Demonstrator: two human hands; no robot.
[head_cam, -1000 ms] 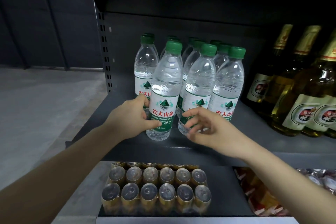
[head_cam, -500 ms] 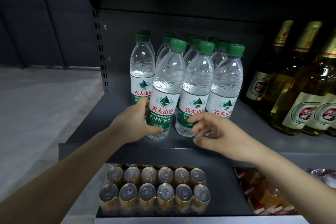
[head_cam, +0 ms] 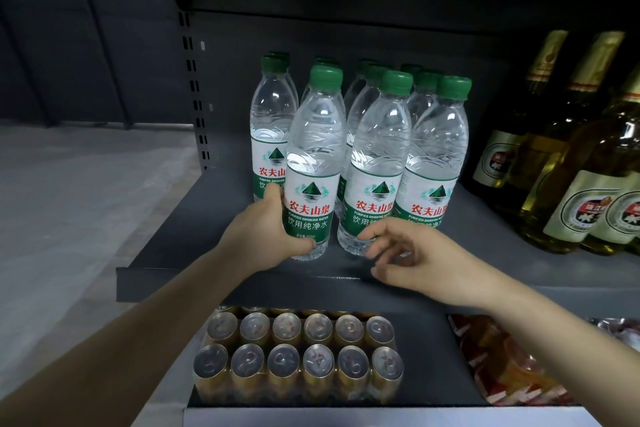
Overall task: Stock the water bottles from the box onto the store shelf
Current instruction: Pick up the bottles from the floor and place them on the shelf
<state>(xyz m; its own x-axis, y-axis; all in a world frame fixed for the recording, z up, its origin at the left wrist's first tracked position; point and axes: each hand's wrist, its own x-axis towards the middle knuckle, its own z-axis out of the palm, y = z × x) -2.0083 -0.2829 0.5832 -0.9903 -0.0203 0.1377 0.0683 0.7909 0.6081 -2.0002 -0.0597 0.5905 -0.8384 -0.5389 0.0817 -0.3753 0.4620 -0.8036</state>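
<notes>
1. The left hand (head_cam: pixel 273 236) grips the low part of a clear plastic water bottle with a green cap and green-and-white label (head_cam: pixel 313 163), fingers curled round its left side and thumb across the front, a hold low on the body that looks meant to steady it while it settles upright on the dark grey metal store shelf (head_cam: pixel 194 218)
2. That bottle stands at the front left of the group, and whether its base is fully down I cannot tell
3. The right hand (head_cam: pixel 412 253) holds nothing, its fingers loosely bent, with fingertips (head_cam: pixel 369 234) touching or just beside the base of the next front-row clear bottle with a green cap (head_cam: pixel 379 163), probably to nudge it into line
4. The other green-capped water bottles (head_cam: pixel 440 156) stand packed close behind and to the right, labels facing out, so the front row reads as a neat face
5. The box is not in view
6. Open shelf lies to the left of the group up to the perforated upright (head_cam: pixel 197 94), and a bare strip runs along the front lip
7. On the right, the amber glass bottles with cream labels (head_cam: pixel 568 184) stand near the water, leaving only a narrow gap there
8. Below, a shrink-wrapped pack of gold cans (head_cam: pixel 298 354) sits on the lower shelf, well clear of both hands
</notes>
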